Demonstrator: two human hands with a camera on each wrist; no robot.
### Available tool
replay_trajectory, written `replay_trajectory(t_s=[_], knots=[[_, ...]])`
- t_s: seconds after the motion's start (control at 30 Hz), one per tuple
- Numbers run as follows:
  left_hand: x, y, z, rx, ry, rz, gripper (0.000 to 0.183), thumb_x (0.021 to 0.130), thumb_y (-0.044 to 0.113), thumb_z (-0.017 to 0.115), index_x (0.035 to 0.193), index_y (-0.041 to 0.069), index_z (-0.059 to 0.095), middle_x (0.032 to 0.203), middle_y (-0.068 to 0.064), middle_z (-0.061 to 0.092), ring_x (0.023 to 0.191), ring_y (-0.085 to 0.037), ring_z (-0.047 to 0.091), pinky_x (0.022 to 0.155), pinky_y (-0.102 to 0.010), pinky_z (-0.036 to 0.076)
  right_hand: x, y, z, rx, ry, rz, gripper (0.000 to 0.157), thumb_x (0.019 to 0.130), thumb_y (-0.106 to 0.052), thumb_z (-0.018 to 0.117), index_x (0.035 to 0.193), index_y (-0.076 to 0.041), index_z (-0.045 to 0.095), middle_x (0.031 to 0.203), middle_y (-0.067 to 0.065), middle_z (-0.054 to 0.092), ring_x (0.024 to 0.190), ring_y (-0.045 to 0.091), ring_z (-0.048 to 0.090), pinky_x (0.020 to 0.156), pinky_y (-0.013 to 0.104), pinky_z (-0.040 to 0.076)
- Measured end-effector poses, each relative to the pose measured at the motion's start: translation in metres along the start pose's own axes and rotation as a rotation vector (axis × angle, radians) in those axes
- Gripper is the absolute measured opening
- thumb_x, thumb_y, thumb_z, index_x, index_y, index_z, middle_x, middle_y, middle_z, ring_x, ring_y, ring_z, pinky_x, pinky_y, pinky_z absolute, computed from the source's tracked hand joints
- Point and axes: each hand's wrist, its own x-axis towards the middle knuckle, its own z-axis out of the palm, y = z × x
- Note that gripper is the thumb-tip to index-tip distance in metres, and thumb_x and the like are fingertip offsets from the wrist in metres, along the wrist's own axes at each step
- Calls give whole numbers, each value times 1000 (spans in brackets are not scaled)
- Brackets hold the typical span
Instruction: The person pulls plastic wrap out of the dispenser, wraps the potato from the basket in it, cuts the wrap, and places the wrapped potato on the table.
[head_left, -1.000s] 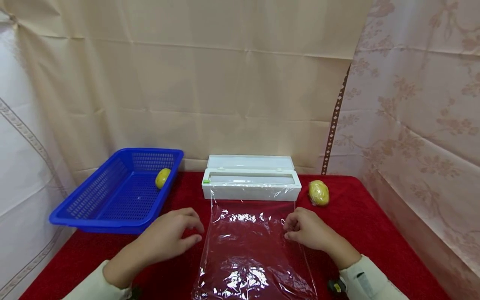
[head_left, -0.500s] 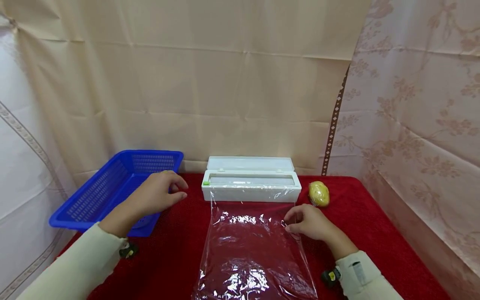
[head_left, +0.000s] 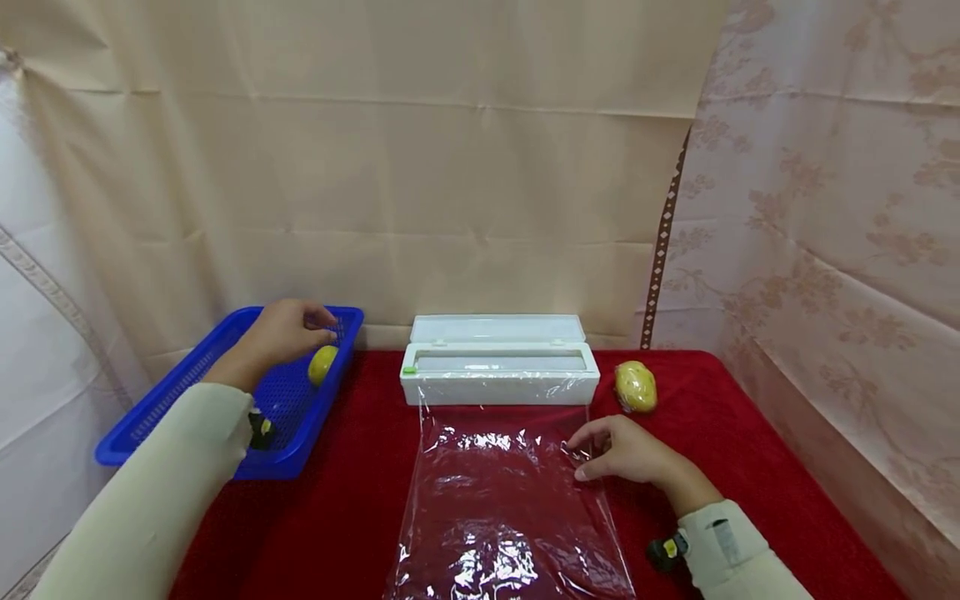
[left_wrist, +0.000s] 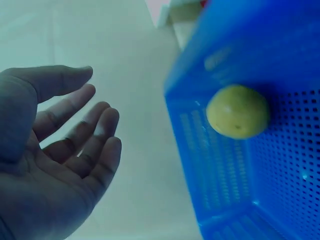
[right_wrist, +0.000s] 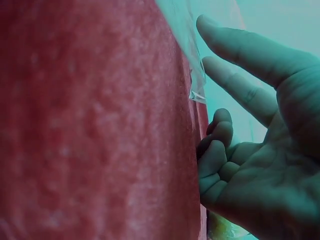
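Note:
My left hand (head_left: pixel 288 332) hovers over the blue basket (head_left: pixel 279 462), just above a yellow fruit (head_left: pixel 322 365) lying by its right wall. In the left wrist view that hand (left_wrist: pixel 65 145) has loosely bent fingers and holds nothing; the fruit (left_wrist: pixel 238 112), smooth and rounded, is apart from it. At the right edge of a clear plastic film sheet (head_left: pixel 510 500) is my right hand (head_left: pixel 626 450). The right wrist view shows this hand (right_wrist: pixel 255 135) with thumb and index finger extended near the film edge (right_wrist: pixel 197 87), other fingers curled in.
The film runs from a white cling film box (head_left: pixel 498 389) with its lid raised at the back. Right of it sits a yellow fruit wrapped in film (head_left: pixel 635 387). A red cloth (head_left: pixel 750 467) covers the table, and a beige curtain (head_left: pixel 480 183) hangs behind.
My left hand has moved from beside the film's left edge, up and left, to over the basket. The right hand stays by the film's right edge, its thumb and index finger a little wider apart.

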Motion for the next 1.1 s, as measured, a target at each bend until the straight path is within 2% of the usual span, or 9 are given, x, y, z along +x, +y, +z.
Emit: replay_trajectory(t_s=[0.1, 0.23, 0.37, 0.5, 0.63, 0.77, 1.0, 1.1], knots=[[9, -17, 0, -22, 13, -8, 36, 96, 24, 70, 120, -3, 69, 121, -24, 71, 114, -41, 66, 97, -56, 52, -1, 2, -1, 0, -5, -6, 38, 78, -20, 91, 113, -12, 77, 92, 7, 70, 78, 18, 53, 63, 29, 47], [13, -41, 5, -19, 27, -44, 39, 95, 23, 72, 122, -5, 67, 123, -27, 69, 115, -43, 64, 98, -57, 50, 1, 4, 1, 7, -15, -10, 39, 78, -20, 91, 114, -13, 77, 93, 7, 70, 78, 19, 53, 63, 29, 46], [14, -61, 14, -7, 18, -100, 47, 94, 28, 73, 128, -5, 65, 128, -29, 66, 119, -46, 61, 101, -59, 48, 0, 5, 0, 21, -22, 5, 39, 79, -19, 91, 115, -13, 77, 94, 8, 70, 79, 21, 52, 63, 30, 46], [17, -77, 26, -38, 7, -138, 55, 95, 32, 71, 134, -6, 60, 135, -31, 61, 124, -49, 57, 105, -61, 45, -1, 5, -2, 16, -17, 18, 40, 78, -19, 91, 115, -14, 77, 94, 9, 69, 79, 21, 51, 64, 30, 45], [18, -86, 36, -60, -17, -164, 65, 96, 37, 71, 141, -7, 55, 142, -32, 56, 130, -52, 52, 108, -63, 42, -1, 6, -3, 19, -17, 16, 40, 78, -19, 91, 115, -14, 78, 93, 9, 68, 78, 21, 51, 64, 30, 45], [22, -87, 40, -57, -52, -173, 72, 96, 41, 70, 145, -8, 49, 146, -33, 52, 134, -53, 49, 110, -63, 41, -1, 7, -4, 4, -7, 2, 39, 77, -18, 91, 114, -15, 78, 92, 9, 68, 77, 20, 51, 63, 29, 45], [27, -95, 52, -67, -164, -169, 76, 96, 35, 69, 149, -13, 41, 147, -39, 47, 134, -56, 47, 110, -63, 41, -2, 8, -5, -17, -7, -2, 39, 78, -19, 91, 114, -14, 78, 93, 8, 69, 76, 19, 51, 62, 28, 45], [28, -99, 54, -69, -182, -171, 76, 97, 32, 68, 150, -13, 39, 146, -41, 46, 133, -57, 48, 109, -64, 42, -1, 10, -3, -33, -12, -24, 39, 77, -21, 91, 114, -14, 78, 90, 7, 68, 73, 16, 51, 61, 27, 44]])
